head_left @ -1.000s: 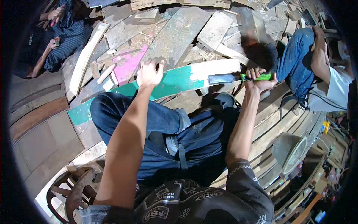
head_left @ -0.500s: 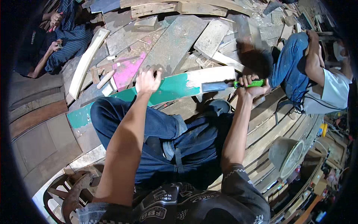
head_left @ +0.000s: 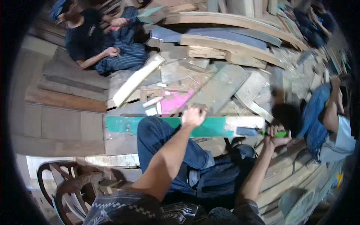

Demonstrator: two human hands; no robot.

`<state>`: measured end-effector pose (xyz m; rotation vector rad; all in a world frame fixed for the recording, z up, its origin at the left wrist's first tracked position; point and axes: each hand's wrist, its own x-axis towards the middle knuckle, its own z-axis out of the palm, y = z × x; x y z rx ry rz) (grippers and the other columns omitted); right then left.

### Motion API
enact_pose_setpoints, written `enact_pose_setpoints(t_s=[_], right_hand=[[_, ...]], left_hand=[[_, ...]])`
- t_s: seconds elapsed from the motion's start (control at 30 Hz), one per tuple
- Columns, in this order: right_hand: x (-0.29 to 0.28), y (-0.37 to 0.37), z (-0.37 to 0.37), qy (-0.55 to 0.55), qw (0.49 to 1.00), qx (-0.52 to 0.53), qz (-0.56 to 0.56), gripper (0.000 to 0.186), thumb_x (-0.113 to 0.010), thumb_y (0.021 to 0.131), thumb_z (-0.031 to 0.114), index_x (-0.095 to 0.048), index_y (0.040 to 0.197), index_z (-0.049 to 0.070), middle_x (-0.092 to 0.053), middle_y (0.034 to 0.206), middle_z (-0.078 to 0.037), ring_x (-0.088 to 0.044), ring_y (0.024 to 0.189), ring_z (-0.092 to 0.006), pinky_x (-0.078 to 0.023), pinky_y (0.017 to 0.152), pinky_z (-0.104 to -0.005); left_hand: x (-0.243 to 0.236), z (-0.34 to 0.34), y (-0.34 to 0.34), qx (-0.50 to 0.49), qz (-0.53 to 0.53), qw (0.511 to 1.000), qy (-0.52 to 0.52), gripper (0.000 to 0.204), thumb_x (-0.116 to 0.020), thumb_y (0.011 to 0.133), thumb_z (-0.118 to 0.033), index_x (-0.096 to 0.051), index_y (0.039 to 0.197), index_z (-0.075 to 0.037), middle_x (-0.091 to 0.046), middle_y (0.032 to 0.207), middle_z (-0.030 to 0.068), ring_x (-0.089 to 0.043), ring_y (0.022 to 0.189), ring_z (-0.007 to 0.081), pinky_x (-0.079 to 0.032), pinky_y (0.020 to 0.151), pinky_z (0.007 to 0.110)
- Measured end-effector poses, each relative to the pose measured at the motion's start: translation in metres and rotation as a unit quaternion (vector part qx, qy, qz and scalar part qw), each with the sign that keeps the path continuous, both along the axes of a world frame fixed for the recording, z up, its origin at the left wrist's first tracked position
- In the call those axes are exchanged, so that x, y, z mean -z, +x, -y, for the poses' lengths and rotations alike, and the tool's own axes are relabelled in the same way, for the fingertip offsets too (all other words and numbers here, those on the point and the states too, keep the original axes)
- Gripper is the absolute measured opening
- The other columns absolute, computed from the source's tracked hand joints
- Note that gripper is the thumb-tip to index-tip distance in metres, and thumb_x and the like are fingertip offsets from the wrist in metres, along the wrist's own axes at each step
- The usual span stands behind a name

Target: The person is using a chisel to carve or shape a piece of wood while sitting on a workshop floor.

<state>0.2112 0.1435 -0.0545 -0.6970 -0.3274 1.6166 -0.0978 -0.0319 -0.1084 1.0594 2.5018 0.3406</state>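
Across my raised knee lies a long board (head_left: pixel 213 127), painted green over most of its length and bare pale wood at its right end. My left hand (head_left: pixel 193 115) grips the board's far edge near the middle, fingers curled over it. At the right end my right hand (head_left: pixel 278 138) is closed round the green handle of a flat-bladed scraper (head_left: pixel 245 131). The blade points left and lies on the board, beside the border between paint and bare wood. My right fingers cover part of the handle.
Beyond the board lie a pink panel (head_left: pixel 175 102), a pale wooden piece (head_left: pixel 138 80) and long curved timbers (head_left: pixel 228 44). A co-worker in a dark shirt (head_left: pixel 90 33) sits at upper left; another in jeans (head_left: pixel 315 107) is at right. A dark spoked wheel (head_left: pixel 62 183) stands lower left.
My view has swung left and up, so the scene sits lower and further right, and more of the co-worker at upper left shows. Both hands keep their grips, with the blade at about the same spot.
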Motion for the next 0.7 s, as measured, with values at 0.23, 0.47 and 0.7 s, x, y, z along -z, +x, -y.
enact_pose_setpoints(t_s=[0.23, 0.47, 0.7], right_hand=[[0.03, 0.007, -0.016, 0.06, 0.997, -0.053, -0.009, 0.058, -0.039, 0.091, 0.058, -0.051, 0.063, 0.008, -0.036, 0.047, -0.003, -0.028, 0.035, -0.0138, -0.022, 0.034, -0.028], [0.009, -0.013, -0.012, 0.101, 0.989, -0.107, -0.016, 0.053, -0.046, 0.089, 0.056, -0.048, 0.073, 0.005, -0.039, 0.061, -0.004, -0.031, 0.049, -0.0129, -0.026, 0.048, -0.0268], [-0.001, -0.024, 0.002, 0.231, 0.937, -0.259, -0.044, 0.05, -0.055, 0.083, 0.053, -0.052, 0.085, 0.004, -0.045, 0.066, -0.006, -0.041, 0.061, -0.0181, -0.036, 0.071, -0.0359]], left_hand=[[0.002, 0.002, -0.008, 0.028, -0.002, 0.999, 0.026, 0.053, -0.044, 0.093, -0.048, -0.061, 0.119, -0.005, -0.056, 0.128, 0.0166, -0.048, 0.124, 0.0318, -0.042, 0.102, 0.044], [-0.002, 0.002, -0.015, 0.018, -0.012, 1.0, 0.013, 0.053, -0.047, 0.092, -0.048, -0.062, 0.116, -0.004, -0.056, 0.128, 0.0154, -0.051, 0.121, 0.0322, -0.045, 0.1, 0.045], [0.005, 0.006, -0.01, 0.011, -0.016, 0.999, 0.027, 0.047, -0.047, 0.091, -0.046, -0.062, 0.116, -0.01, -0.06, 0.122, 0.0146, -0.053, 0.117, 0.0329, -0.047, 0.096, 0.045]])
